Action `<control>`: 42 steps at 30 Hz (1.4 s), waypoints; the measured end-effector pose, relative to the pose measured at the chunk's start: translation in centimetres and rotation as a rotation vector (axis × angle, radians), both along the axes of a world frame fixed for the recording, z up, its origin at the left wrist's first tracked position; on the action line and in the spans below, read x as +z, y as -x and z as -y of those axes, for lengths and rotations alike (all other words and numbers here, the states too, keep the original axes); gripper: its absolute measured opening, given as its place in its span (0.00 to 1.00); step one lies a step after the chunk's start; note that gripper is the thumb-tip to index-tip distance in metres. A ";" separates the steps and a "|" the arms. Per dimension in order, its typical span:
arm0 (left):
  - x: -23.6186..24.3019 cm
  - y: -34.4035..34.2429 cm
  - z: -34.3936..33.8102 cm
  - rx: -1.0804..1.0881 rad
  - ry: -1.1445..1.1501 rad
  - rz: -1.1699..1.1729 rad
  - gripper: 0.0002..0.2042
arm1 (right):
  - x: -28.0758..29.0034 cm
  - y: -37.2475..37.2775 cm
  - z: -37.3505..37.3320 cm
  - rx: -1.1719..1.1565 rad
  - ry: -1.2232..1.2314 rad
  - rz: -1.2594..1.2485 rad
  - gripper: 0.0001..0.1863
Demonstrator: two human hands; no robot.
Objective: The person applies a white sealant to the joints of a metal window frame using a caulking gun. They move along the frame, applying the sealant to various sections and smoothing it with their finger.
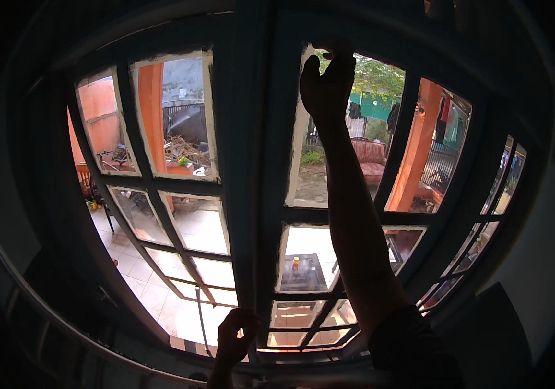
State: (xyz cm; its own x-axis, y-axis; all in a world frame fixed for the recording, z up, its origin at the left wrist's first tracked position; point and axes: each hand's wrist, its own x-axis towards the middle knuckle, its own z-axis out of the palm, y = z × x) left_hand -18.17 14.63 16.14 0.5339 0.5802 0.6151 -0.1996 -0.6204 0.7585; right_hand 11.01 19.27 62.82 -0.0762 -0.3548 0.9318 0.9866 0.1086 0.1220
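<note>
My right arm stretches up across the right window sash [282,123]. In dark silhouette, my right hand [327,87] is at the top of its upper left glass pane [313,175]. The thumb stands at the left and the fingers bend at the pane's upper edge, merging with the dark frame; anything in them is hidden. Low down, my left hand [233,334] is beside the bottom of the middle window post [248,194]. Its fingers curl toward the thumb around a small gap of light; I cannot make out anything held. Pale, uneven borders line the panes.
The left sash [154,183] has several panes, and a thin rod [201,321] slants near its bottom. More panes [501,175] stand at the far right. Outside are a tiled floor [138,269], orange pillars [413,146], a red patterned sofa [369,155] and a dark table [303,275].
</note>
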 end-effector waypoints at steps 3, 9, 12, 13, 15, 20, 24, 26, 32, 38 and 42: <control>0.5 -0.3 -0.2 -0.032 0.023 0.006 0.07 | 0.3 -1.0 0.1 0.077 -0.004 0.097 0.17; -0.2 0.5 -0.6 -0.023 0.069 -0.034 0.09 | -0.6 -0.6 0.7 0.168 -0.039 -0.012 0.12; -1.0 0.8 -0.8 -0.055 0.097 -0.058 0.10 | -0.1 -0.9 0.1 0.067 -0.104 0.027 0.13; -1.3 0.8 -1.0 -0.067 0.085 -0.063 0.10 | 0.0 -1.0 0.1 0.009 -0.109 0.033 0.15; -1.7 0.7 -1.5 -0.088 0.060 -0.068 0.09 | 0.0 -1.0 -0.2 0.039 -0.104 0.020 0.16; -1.5 0.6 -1.9 -0.103 0.102 -0.063 0.07 | 0.9 -1.2 -0.6 -0.026 -0.148 0.035 0.17; -1.5 0.5 -2.3 -0.107 0.126 -0.074 0.07 | 1.9 -1.2 -0.3 -0.138 -0.171 0.060 0.17; -0.7 0.7 -2.1 -0.112 0.164 -0.061 0.08 | 2.1 -1.2 -0.3 -0.197 -0.190 0.084 0.17; -1.6 0.4 -3.3 -0.057 0.035 -0.078 0.10 | 1.6 0.5 -0.9 -0.188 -0.100 -0.049 0.18; -6.1 -0.6 -4.3 -0.223 0.286 0.075 0.11 | 0.5 -0.8 -0.5 -0.293 0.061 -0.038 0.19; -6.1 -0.8 -4.4 -0.249 0.350 0.104 0.11 | -0.7 -1.2 0.9 -0.064 0.040 0.038 0.21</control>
State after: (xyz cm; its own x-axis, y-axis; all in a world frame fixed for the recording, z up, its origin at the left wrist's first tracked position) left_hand -17.38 19.02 10.03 0.6292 0.6249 0.4622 -0.3971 -0.2527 0.8823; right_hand 12.22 18.37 62.15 -0.1330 -0.3108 0.9411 0.9864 0.0511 0.1563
